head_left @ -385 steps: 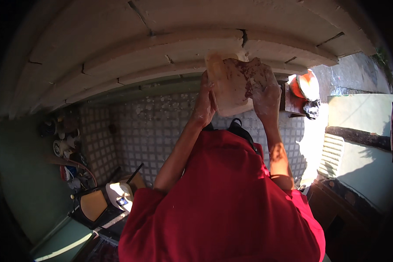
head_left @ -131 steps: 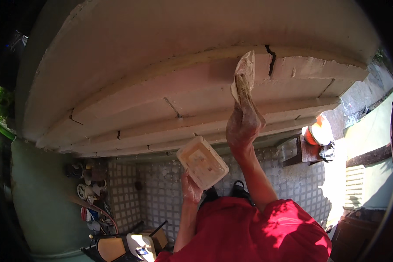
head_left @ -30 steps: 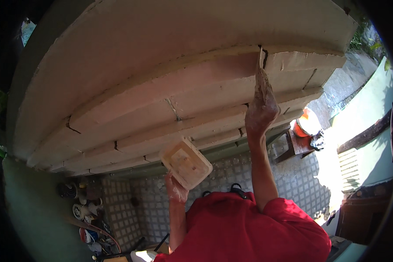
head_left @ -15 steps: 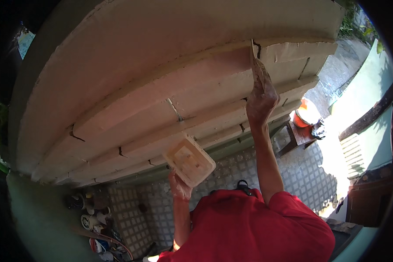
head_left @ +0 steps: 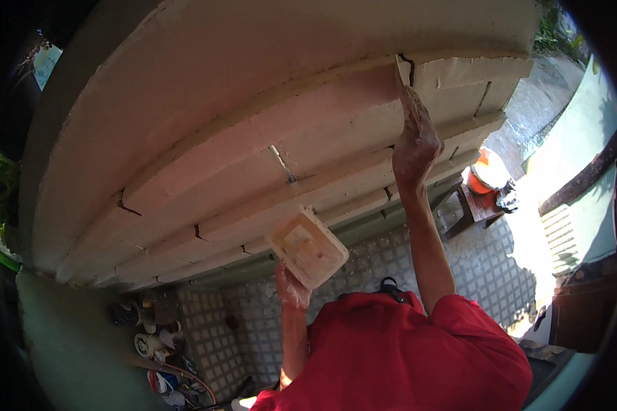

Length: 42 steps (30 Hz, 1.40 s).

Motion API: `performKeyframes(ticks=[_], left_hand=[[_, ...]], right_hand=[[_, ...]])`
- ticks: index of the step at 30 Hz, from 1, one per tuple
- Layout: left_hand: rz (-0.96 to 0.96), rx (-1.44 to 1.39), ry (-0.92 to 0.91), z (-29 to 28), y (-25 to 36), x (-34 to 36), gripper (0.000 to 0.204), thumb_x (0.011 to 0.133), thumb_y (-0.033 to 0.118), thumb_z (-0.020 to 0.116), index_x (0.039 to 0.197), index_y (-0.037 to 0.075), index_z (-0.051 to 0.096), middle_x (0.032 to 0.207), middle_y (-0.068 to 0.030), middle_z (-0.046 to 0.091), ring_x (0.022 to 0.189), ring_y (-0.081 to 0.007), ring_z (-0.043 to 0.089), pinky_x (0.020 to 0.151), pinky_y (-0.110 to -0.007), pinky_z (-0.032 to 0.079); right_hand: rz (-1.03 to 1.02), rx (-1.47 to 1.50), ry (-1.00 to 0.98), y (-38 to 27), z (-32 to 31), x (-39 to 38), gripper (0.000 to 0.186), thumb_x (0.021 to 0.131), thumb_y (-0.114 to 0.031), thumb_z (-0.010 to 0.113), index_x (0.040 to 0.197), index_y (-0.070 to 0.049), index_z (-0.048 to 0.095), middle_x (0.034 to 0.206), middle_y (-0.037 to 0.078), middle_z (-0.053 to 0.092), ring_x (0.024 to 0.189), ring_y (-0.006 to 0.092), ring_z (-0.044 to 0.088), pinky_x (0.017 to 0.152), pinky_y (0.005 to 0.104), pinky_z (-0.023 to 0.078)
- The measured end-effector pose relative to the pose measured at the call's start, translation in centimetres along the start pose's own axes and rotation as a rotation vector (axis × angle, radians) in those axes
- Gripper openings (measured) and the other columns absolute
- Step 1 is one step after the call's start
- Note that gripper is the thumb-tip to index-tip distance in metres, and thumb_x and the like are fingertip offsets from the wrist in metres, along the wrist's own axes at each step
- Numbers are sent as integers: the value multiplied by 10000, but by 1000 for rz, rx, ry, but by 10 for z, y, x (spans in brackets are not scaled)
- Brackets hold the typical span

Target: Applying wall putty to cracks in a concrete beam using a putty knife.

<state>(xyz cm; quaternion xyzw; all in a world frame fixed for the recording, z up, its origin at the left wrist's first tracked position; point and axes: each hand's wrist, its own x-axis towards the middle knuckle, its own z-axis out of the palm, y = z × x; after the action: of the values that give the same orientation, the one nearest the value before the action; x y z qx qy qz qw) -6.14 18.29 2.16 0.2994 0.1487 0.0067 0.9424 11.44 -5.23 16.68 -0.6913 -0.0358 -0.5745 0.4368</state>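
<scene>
Up high, my right hand (head_left: 417, 147) is closed around a putty knife (head_left: 401, 72). Its thin blade rests against the upper ledge of a pale stepped surface (head_left: 253, 123), just left of a dark crack (head_left: 409, 68). The knife's handle is mostly hidden by my fingers. Lower and to the left, my left hand (head_left: 293, 288) grips a shallow rectangular plastic tub (head_left: 332, 257) by its near-left side. The tub is tilted, and a whitish residue coats it. Pale smears cover both hands.
More cracks and gaps run across the steps, including a light slot (head_left: 281, 163). An orange bucket (head_left: 485, 171) stands on a small wooden table (head_left: 469, 209) at right. Cans and tubs (head_left: 147, 342) cluster at lower left. Tiled floor (head_left: 253, 335) lies below.
The whole view has shifted slightly, moving most things a little to the right. My right hand keeps the knife beside the same crack, and the tub stays in my left hand.
</scene>
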Motion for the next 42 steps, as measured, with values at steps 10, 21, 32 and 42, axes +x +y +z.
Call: performKeyframes(ticks=[10, 21, 32, 42], left_hand=[[-94, 32, -20, 1, -8, -5, 578, 921, 340, 462, 1427, 97, 325, 1416, -86, 416, 1282, -274, 434, 1059, -438, 386], [-116, -4, 18, 1, -21, -9, 560, 914, 331, 479, 1406, 89, 363, 1390, -92, 455, 1259, -279, 462, 1054, -452, 392], [-42, -18, 55, -4, -15, -20, 556, 906, 325, 502, 1393, 91, 374, 1378, -76, 466, 1255, -256, 466, 1059, -428, 384], [4, -33, 101, -9, -16, -26, 557, 907, 321, 503, 1397, 90, 372, 1368, -81, 473, 1249, -261, 471, 1045, -433, 397]], right_hand=[[-151, 135, -110, -23, 10, -47, 281, 815, 94, 544, 1068, 27, 646, 933, 226, 670, 842, 347, 683, 681, 359, 542], [-119, 4, -211, -15, 20, -37, 497, 723, 159, 502, 1140, -71, 645, 1148, 165, 632, 1058, 316, 618, 857, 382, 548], [-547, 43, -409, -4, -14, 9, 514, 704, 195, 484, 1098, -69, 683, 1148, 118, 653, 1151, 333, 574, 1002, 445, 459], [-612, -103, -587, 34, -9, -38, 452, 714, 61, 588, 1112, -131, 682, 1181, 45, 639, 1206, 288, 535, 1033, 457, 438]])
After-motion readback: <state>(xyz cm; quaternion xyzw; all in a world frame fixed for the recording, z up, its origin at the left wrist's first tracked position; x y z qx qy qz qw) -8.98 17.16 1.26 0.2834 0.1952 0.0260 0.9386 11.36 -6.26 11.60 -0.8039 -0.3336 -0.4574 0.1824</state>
